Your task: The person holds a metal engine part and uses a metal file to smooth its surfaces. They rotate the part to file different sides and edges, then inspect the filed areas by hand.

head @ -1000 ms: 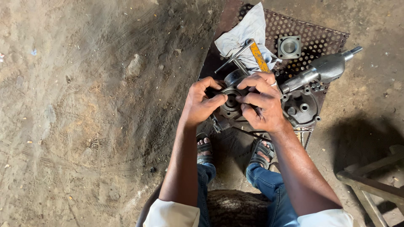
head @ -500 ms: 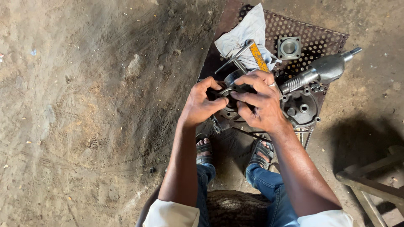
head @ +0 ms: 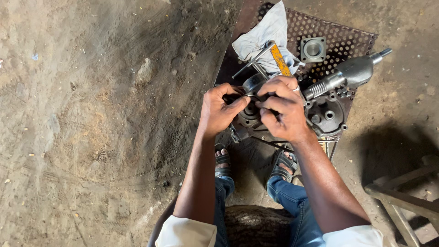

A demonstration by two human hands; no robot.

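Metal part point(head: 250, 112), dark and round, at upper centre of the frame, gripped from both sides: left hand point(head: 219, 112) curled shut on its left edge, right hand point(head: 282, 110) closed over its top and right side. Just behind, toward the top, a grey rag point(head: 263, 39) and a yellow-handled tool point(head: 280, 59) on a perforated rusty sheet point(head: 347, 39); to the right, a silver shaft point(head: 350, 74), a square flange point(head: 313, 49), a bolted cover point(head: 330, 114).
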